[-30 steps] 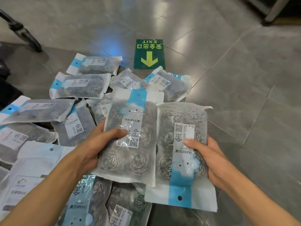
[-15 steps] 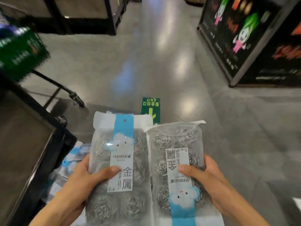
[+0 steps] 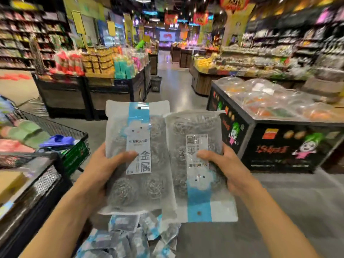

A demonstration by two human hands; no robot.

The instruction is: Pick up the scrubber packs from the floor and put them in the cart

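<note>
Transparent plastic packs of silver steel-wool scrubbers, each with a blue-and-white label strip, are held side by side at chest height above the grey tiled floor (image 3: 279, 211). Left hand (image 3: 100, 170): grip closed on the left-hand scrubber pack (image 3: 137, 159), thumb pressed across its white label, fingers hidden behind; this pack stands upright with its blue header at the top. Right hand (image 3: 230, 172): grip closed on the right-hand scrubber pack (image 3: 199, 168), thumb on the front, fingers behind; this pack is inverted, blue header and hang hole at the bottom. The inner edges of the two packs touch, the left one slightly overlapping the right. Below the hands, a heap of further scrubber packs (image 3: 130, 237) lies on the floor. At the left stands a black wire-mesh shopping cart (image 3: 55, 127), carrying blue, green and pink goods, apart from both held packs. At the right stands a black display stand with cartoon figures (image 3: 279, 146), topped with clear bagged produce. Background shelving is blurred.
</note>
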